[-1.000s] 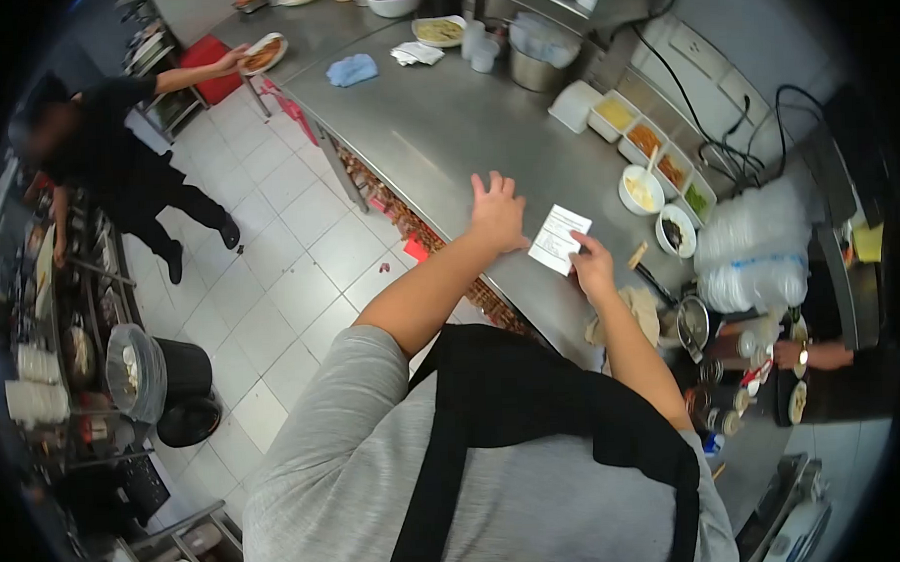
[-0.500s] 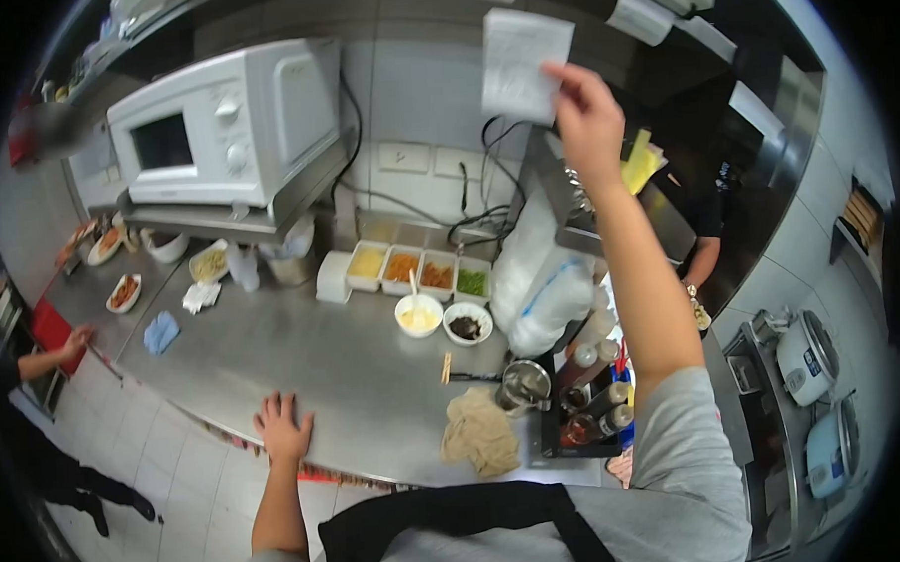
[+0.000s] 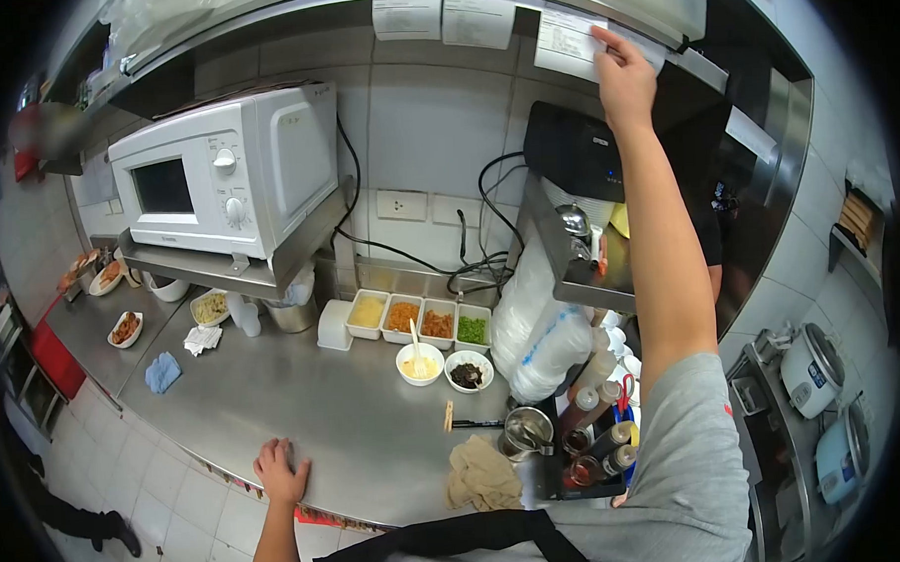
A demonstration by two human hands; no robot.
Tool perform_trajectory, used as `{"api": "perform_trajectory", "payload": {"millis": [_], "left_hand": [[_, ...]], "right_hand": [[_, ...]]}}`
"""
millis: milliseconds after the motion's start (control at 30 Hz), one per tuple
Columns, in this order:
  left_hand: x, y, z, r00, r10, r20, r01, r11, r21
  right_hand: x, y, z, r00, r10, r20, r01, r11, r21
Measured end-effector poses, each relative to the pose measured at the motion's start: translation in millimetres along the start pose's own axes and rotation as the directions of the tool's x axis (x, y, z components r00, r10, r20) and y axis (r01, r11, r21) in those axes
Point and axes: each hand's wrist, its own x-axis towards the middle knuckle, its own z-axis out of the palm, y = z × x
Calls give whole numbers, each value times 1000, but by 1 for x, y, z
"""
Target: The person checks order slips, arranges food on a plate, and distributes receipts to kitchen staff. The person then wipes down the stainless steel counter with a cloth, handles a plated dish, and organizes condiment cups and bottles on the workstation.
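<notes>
We have the paper slip (image 3: 566,45) up at the edge of the overhead shelf (image 3: 312,11), its printed side facing us. Our right hand (image 3: 626,82) is raised to it, the index finger touching the slip's right side; we cannot tell whether the fingers are clamped on it, since the thumb is hidden. To the left, 2 printed sheets (image 3: 478,20) hang along the same edge, just beside the slip.

Below the slip, a black device (image 3: 572,146) stands behind our right forearm. Farther left, a white microwave (image 3: 233,175) sits on a metal wall shelf (image 3: 271,275).

Our left hand (image 3: 281,472) rests palm down near the front edge of the metal surface (image 3: 360,413), its fingers slightly apart and holding nothing. Toward the back, we see 4 food containers (image 3: 403,316) side by side, with yellow, 2 orange-brown and green contents. Just in front are 2 white bowls (image 3: 419,365), the left with a spoon in it, the right with dark food.

Nearer us, a tan cloth (image 3: 484,475) lies beside a metal cup (image 3: 527,429), and sauce bottles (image 3: 612,439) stand to their right. A crumpled blue cloth (image 3: 162,372) lies well apart, at the left.
</notes>
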Motion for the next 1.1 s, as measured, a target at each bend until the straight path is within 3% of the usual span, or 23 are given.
{"api": "perform_trajectory", "payload": {"millis": [33,67,100,133,200,233,267,300,333,400,433,467,533,600,700,800,933,1033,1100], "left_hand": [[7,-14,-1,1000,-16,-20,15,998,-65],[18,-31,-4,991,-28,-132,18,997,-74],[33,-57,-9,980,-78,-185,54,990,-133],[51,-88,-15,963,-135,-232,90,977,-193],[89,-161,-27,855,-354,-379,212,906,-368],[108,-210,-31,782,-325,-532,214,941,-261],[129,-256,-34,684,-451,-573,270,887,-375],[149,-310,-44,720,-581,-380,200,698,-688],[169,-386,-34,644,-690,-331,250,599,-761],[193,-419,-77,518,-818,-251,300,449,-842],[208,-457,-85,492,-821,-291,319,480,-817],[223,-477,-93,475,-803,-361,310,536,-785],[267,-537,-93,422,-771,-478,394,630,-669],[304,-519,-117,460,-850,-259,409,462,-787],[353,-476,-142,537,-838,95,389,146,-910],[398,-467,-133,547,-816,188,371,35,-928],[448,-485,-110,600,-787,142,231,0,-973],[461,-502,-102,634,-768,97,106,-38,-994],[452,-507,-109,677,-724,131,145,-43,-989]], "right_hand": [[-4,-8,-1,995,-101,-25,95,980,-172],[-10,-20,-1,968,-225,-113,202,963,-179],[-15,-26,-5,892,-431,-138,373,873,-316],[-33,-52,-7,883,-442,-154,370,860,-351],[-87,-105,2,908,-385,-164,362,919,-153],[-125,-130,12,926,-353,-130,351,935,-38],[-168,-151,26,901,-426,-80,427,904,-6],[-212,-169,38,900,-433,41,428,899,97],[-264,-182,48,878,-406,252,351,906,237],[-361,-203,75,677,-316,665,26,913,408],[-400,-237,99,590,-157,792,-88,962,257],[-446,-252,117,422,-21,907,-295,942,159],[-518,-273,148,206,-104,973,-413,892,183],[-571,-292,176,183,-115,976,-440,878,186],[-603,-320,209,140,-46,989,-397,913,99],[-617,-320,229,140,-18,990,-353,933,67],[-633,-310,231,202,-35,979,-359,927,108],[-633,-314,230,189,15,982,-370,927,57],[-626,-318,234,201,-1,979,-349,934,72]]}}
